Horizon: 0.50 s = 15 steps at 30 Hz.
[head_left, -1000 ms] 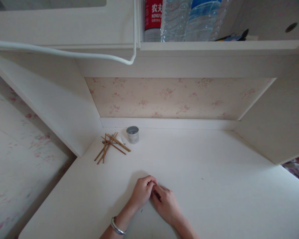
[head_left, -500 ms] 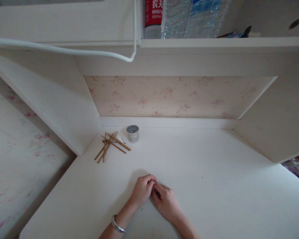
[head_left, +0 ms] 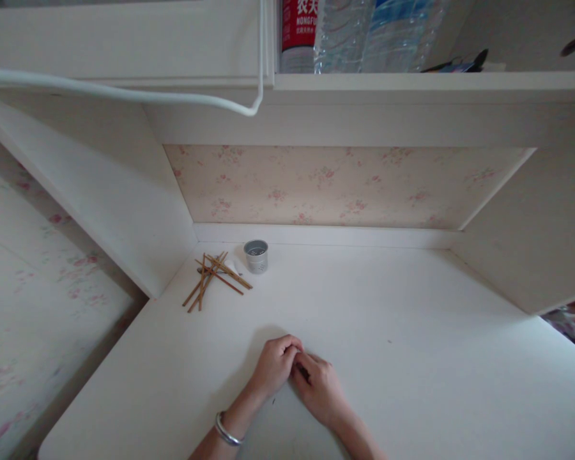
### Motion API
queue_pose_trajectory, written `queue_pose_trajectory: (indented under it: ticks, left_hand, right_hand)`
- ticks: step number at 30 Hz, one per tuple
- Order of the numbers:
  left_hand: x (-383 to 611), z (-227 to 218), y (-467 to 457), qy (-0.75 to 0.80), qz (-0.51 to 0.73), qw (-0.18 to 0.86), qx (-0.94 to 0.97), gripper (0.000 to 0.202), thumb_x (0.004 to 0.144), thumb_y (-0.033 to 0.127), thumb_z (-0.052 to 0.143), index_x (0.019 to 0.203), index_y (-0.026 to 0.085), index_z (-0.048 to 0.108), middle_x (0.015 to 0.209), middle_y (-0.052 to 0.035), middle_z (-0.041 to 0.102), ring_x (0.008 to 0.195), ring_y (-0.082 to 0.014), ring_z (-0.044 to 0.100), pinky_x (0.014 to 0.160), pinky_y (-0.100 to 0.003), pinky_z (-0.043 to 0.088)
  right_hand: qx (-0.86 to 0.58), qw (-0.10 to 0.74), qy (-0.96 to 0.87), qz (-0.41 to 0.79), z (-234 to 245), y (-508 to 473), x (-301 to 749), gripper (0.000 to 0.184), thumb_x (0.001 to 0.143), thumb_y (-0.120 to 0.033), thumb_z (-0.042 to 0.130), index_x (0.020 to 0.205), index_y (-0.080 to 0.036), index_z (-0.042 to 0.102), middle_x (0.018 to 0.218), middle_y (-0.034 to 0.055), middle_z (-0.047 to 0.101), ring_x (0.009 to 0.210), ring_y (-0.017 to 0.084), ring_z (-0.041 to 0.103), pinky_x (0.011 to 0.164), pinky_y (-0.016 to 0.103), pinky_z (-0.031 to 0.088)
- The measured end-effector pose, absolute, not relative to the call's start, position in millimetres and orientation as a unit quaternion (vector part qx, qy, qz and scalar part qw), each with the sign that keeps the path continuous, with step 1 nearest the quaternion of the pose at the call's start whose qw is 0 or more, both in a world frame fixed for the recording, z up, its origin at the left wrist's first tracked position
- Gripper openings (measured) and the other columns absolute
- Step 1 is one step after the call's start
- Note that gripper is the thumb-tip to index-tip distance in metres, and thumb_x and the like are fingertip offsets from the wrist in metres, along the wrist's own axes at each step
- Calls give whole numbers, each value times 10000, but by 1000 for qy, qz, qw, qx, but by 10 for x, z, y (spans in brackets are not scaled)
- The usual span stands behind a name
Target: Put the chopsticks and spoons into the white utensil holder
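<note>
My left hand (head_left: 276, 364), with a silver bangle (head_left: 228, 430) on its wrist, rests on the white tabletop (head_left: 402, 390). Its fingers are curled closed and meet those of my right hand (head_left: 317, 384), which is also closed. No object shows in either hand, though the palms face down out of sight. Beyond my hands, to the left, several wooden chopsticks (head_left: 202, 287) lie crossed in a loose pile. Under them is some metal cutlery, mostly covered, and a white item (head_left: 230, 266) I cannot identify. Beside the pile a grey metal cup with holes (head_left: 256, 259) stands upright.
Side panels (head_left: 503, 236) and a floral back wall (head_left: 326, 185) enclose the table. Overhead, a shelf (head_left: 412, 82) carries plastic bottles (head_left: 345, 38) and a red-labelled bottle (head_left: 299, 32). A white bent tube (head_left: 172, 97) crosses at upper left.
The view has shifted very slightly. My hands, the chopsticks and the cup stay where they were.
</note>
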State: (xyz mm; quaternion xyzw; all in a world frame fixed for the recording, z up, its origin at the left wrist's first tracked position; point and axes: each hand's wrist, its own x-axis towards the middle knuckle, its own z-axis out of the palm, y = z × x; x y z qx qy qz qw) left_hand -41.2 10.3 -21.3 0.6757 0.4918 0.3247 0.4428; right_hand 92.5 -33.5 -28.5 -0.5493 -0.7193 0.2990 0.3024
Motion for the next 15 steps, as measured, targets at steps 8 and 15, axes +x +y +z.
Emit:
queue_pose_trajectory:
  ticks: [8, 15]
  left_hand:
    - [-415, -195, 102, 489, 325, 440, 679, 291, 811, 159, 416, 790, 196, 704, 798, -20, 720, 781, -158, 642, 752, -231, 460]
    - [-414, -208, 103, 492, 322, 441, 678, 287, 819, 178, 420, 798, 200, 706, 813, -24, 727, 804, -166, 650, 774, -240, 466]
  right_hand:
    - [-545, 306, -721, 299, -315, -329, 938, 158, 864, -134, 479, 789, -201, 601, 769, 4, 649, 680, 133, 573, 622, 213, 368]
    - [-547, 308, -720, 295, -306, -330, 928, 154, 859, -132, 490, 793, -203, 609, 776, 7, 656, 685, 137, 589, 628, 213, 381]
